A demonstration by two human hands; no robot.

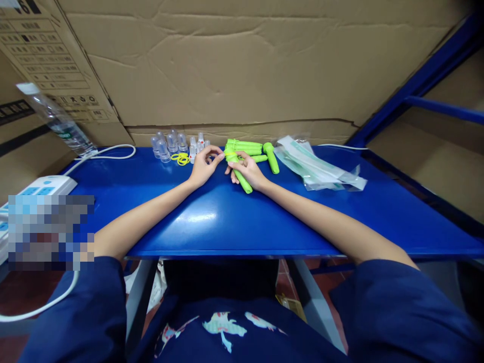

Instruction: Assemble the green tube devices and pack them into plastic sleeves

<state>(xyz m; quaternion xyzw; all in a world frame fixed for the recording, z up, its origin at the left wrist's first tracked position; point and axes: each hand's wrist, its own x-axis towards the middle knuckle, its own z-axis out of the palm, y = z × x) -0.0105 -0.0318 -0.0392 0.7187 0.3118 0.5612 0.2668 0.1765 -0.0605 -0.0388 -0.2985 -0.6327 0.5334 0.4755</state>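
Note:
My right hand (252, 171) is wrapped round a bright green plastic handle (242, 181), which slants with its narrow end toward me. At the handle's wide upper end sits a thin yellow ring (229, 154). My left hand (204, 166) pinches at this ring with thumb and forefinger, its other fingers curled. Just behind lie more green plastic pieces (245, 146), and one green handle (271, 159) rests to the right of them. Left of my hands is a small heap of yellow rings (181, 159), beside several clear plastic caps (163, 150) and small white-topped bottles (192, 150).
Plastic-wrapped packets (313, 164) lie on the blue table (212, 227) at right. A water bottle (62, 123) and a white power strip (53, 187) with cables are at left. Cardboard (227, 65) walls the back; a blue metal frame (412, 75) rises at right.

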